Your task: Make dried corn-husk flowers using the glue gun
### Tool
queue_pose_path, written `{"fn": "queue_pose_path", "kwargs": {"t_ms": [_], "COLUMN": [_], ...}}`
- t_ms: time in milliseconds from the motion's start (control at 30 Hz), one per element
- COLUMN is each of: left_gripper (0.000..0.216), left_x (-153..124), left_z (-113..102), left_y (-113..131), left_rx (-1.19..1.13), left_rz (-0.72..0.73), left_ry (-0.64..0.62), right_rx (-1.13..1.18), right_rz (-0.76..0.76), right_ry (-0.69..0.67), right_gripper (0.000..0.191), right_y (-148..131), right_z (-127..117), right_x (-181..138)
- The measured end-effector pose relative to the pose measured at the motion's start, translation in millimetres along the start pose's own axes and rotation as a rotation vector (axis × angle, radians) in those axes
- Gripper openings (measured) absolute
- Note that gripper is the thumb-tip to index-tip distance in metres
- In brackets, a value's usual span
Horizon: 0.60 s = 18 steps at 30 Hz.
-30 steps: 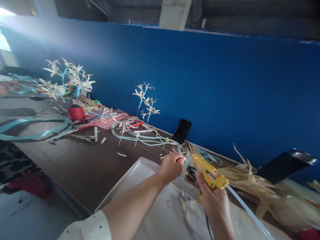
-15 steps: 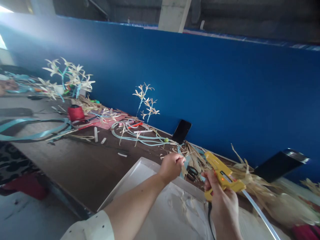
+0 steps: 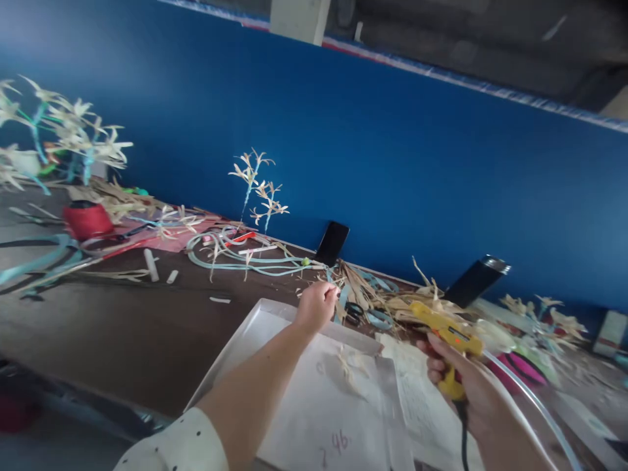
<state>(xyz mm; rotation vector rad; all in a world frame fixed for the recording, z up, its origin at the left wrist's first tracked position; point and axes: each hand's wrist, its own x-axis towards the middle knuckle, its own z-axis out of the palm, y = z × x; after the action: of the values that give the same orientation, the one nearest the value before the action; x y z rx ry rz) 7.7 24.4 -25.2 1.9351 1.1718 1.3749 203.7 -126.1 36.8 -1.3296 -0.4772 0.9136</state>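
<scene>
I'm pointing the yellow glue gun [image 3: 457,339] forward-left, gripped in my right hand [image 3: 470,379]; well leftward, my left hand [image 3: 315,306] is clenching, contents hidden.

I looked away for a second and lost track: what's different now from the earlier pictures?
The right hand has carried the yellow glue gun rightward, away from the left hand, without letting go. The view has swung right too, showing more of that side of the table. The left hand stays closed near the far edge of the white tray, and the phone still leans against the blue wall.
</scene>
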Motion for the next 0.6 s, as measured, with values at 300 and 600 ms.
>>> {"fn": "queue_pose_path", "kwargs": {"t_ms": [300, 600], "left_gripper": [0.02, 0.021], "left_x": [-2, -1], "left_z": [-1, 0], "left_y": [-1, -5], "left_rx": [-0.001, 0.014], "left_rz": [0.036, 0.049], "left_ry": [-0.005, -0.039], "right_rx": [0.116, -0.012], "right_rz": [0.367, 0.489], "right_ry": [0.072, 0.06], "right_gripper": [0.023, 0.018], "right_y": [17, 31], "right_z": [-65, -95], "right_x": [18, 51]}}
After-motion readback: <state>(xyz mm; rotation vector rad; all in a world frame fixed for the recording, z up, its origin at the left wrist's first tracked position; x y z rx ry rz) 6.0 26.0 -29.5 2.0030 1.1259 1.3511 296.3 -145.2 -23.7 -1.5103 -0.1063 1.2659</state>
